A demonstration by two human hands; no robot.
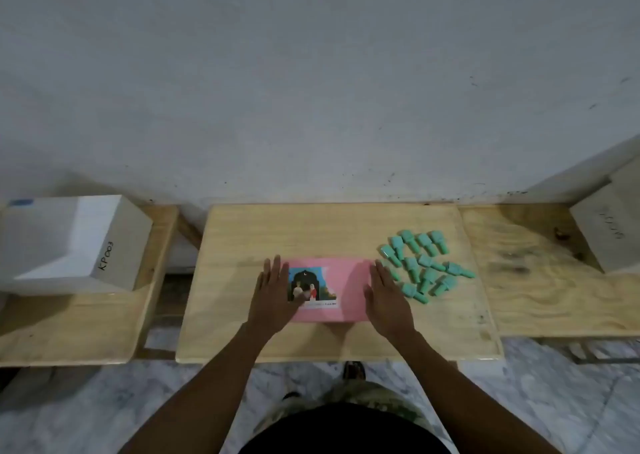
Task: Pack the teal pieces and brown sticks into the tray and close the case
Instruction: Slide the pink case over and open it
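Note:
A pink case (341, 289) with a picture on its lid lies shut at the middle of a pale wooden table (242, 238). My left hand (273, 296) rests flat on the case's left edge, fingers spread. On the right edge lies my right hand (388, 299), also flat with straight fingers. Several teal pieces (420, 266) lie in a loose heap on the table just right of the case, close to my right fingertips. No brown sticks or tray show.
A white box marked KP003 (74, 242) stands on a wooden bench (69, 325) at the left. A grey box (611, 231) sits on the wooden surface (540, 294) at the right. A white wall rises behind the table.

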